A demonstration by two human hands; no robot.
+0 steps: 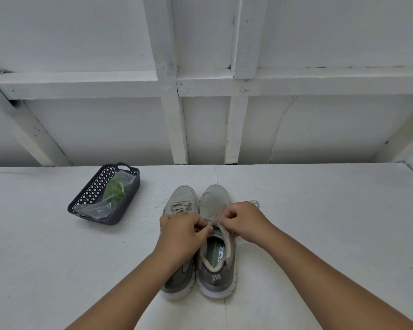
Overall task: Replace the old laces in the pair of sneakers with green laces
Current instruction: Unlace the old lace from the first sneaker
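Note:
Two grey sneakers stand side by side on the white table, toes pointing away from me. The right sneaker [216, 256] has its old beige lace [212, 220] tied at the top of the tongue. My left hand [180, 231] and my right hand [242, 220] both pinch that lace at its knot. My left forearm covers much of the left sneaker [180, 201], whose beige lace shows near the toe. The green laces [115, 190] lie in a clear plastic bag inside a dark basket at the left.
The dark perforated basket [81, 201] sits tilted on the table's left side, well apart from the shoes. A white panelled wall [200, 115] rises behind the table's far edge. A loop of the old lace [254, 203] pokes out right of the right sneaker.

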